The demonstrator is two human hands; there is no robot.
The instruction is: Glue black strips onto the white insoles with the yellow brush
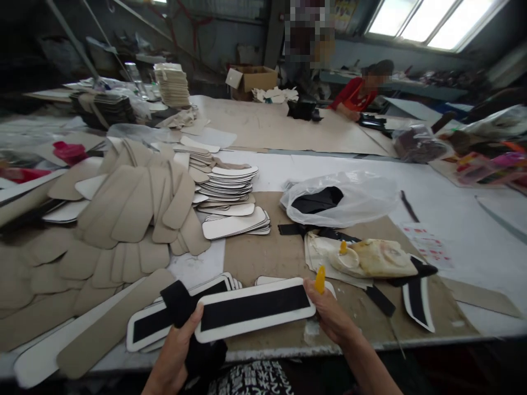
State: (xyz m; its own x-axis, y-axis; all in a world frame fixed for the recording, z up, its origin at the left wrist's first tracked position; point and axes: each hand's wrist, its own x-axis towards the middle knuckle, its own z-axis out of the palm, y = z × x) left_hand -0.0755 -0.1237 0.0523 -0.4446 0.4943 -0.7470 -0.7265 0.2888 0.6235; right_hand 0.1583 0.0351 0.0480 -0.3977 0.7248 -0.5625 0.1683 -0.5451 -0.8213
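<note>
Both hands hold one white-edged black strip (253,310) above the tabletop's (473,241) near edge. The left hand (177,351) has its fingers clenched on the strip's end and a black fabric piece (179,302); the right hand (331,315) grips the other end with a yellow tool (320,278).

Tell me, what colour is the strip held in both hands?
The strip is black down the middle with a white border, clearest in the head view.

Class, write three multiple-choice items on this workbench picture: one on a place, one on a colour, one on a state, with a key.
1. Where does the plastic bag lie?
A. beyond the hands
B. on the floor
C. on the beige stack

2. What colour is the small tool in the right hand?
A. blue
B. yellow
C. green

3. The white-edged black strip is:
A. lying untouched
B. folded double
C. held at both ends

Key: A, it lies farther up the table; B, its tip shows yellow; C, the left hand and right hand each grip one end.
</note>
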